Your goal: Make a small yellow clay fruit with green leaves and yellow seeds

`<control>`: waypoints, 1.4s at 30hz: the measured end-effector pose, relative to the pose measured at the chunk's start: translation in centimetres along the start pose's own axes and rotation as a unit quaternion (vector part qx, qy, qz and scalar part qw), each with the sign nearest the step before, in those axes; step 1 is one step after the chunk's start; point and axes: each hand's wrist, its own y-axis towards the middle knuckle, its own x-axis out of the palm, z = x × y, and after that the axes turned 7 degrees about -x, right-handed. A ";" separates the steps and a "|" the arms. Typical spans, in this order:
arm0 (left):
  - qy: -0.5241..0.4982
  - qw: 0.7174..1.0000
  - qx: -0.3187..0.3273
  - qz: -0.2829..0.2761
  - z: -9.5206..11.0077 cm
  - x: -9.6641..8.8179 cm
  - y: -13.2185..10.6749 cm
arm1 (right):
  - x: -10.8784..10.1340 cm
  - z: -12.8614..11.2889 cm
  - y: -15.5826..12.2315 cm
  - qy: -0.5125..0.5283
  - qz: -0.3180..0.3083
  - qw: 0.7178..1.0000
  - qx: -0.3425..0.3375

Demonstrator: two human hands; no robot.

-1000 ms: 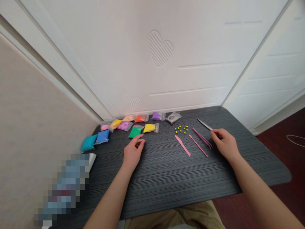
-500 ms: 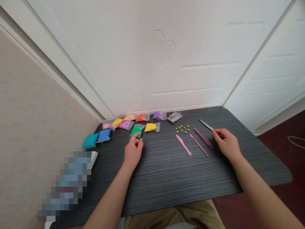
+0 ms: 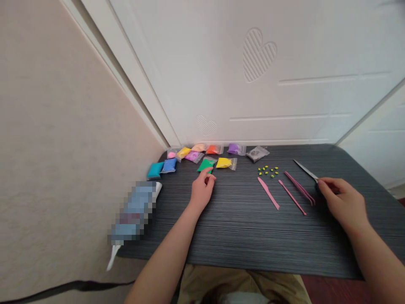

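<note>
My left hand (image 3: 202, 188) is at a small clear bag of green clay (image 3: 205, 164), its curled fingers on the bag's near edge. The bag lies flat on the dark table. At the right, my right hand (image 3: 343, 202) is closed round the handle of scissors (image 3: 305, 169); their pointed silver blades angle away to the left, and the handle is mostly hidden. Beside that hand lie pink tweezers (image 3: 299, 188), a thin pink modelling stick (image 3: 291, 197) and a pink plastic knife (image 3: 268, 193). Several tiny yellow-and-green pieces (image 3: 266, 172) are grouped behind these tools.
Bags of yellow clay (image 3: 224, 163), orange clay (image 3: 212, 149), purple clay (image 3: 234, 148) and grey clay (image 3: 257, 153) lie towards the white panel (image 3: 209, 76). Blue clay (image 3: 169, 165) and teal clay (image 3: 155, 170) are at the left, near a blurred-out packet (image 3: 134, 211).
The view has swung left, so everything appears further right. Both hands stay at the same things: the left at the green clay bag, the right on the scissors.
</note>
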 end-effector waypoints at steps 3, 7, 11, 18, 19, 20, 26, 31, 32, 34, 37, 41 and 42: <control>-0.006 1.000 -0.009 0.015 -0.1 -0.2 -0.1 | 0.0 0.0 -0.1 -0.003 0.000 1.000 0.004; -0.018 0.999 -0.019 0.035 -0.2 -0.2 -0.1 | -0.1 -0.1 -0.1 -0.004 0.004 1.000 0.013; -0.046 0.999 -0.019 0.024 -0.2 -0.1 0.0 | -0.1 -0.2 0.0 -0.004 0.002 1.000 0.014; -0.089 0.996 -0.018 0.005 -0.3 0.0 0.2 | -0.1 -0.2 -0.1 0.004 -0.001 1.000 0.016; -0.093 0.995 -0.020 0.003 -0.4 0.0 0.2 | -0.1 -0.2 -0.1 0.006 0.001 1.000 0.017; -0.096 0.995 -0.021 0.001 -0.4 0.1 0.2 | 0.0 -0.2 -0.1 0.008 0.001 1.000 0.017; -0.107 0.994 -0.022 -0.006 -0.3 0.0 0.2 | -0.1 -0.3 -0.1 0.018 0.008 1.000 0.014; -0.098 0.995 -0.025 0.002 0.1 -0.1 0.1 | -0.1 -0.4 -0.1 0.021 0.012 1.000 0.014; -0.095 0.995 -0.026 0.004 0.2 -0.1 0.1 | -0.1 -0.4 -0.2 0.021 0.012 1.000 0.014; -0.089 0.996 -0.027 0.009 0.3 -0.2 0.1 | -0.1 -0.4 -0.2 0.023 0.014 1.000 0.014; -0.083 0.996 -0.026 0.011 0.3 -0.2 0.1 | 0.0 -0.3 -0.2 0.024 0.017 1.000 0.012; -0.083 0.996 -0.022 0.010 0.0 -0.2 0.1 | 0.1 -0.1 -0.1 0.023 0.016 1.000 0.011; -0.084 0.996 -0.021 0.010 0.0 -0.1 0.1 | 0.1 0.0 -0.1 0.024 0.016 1.000 0.011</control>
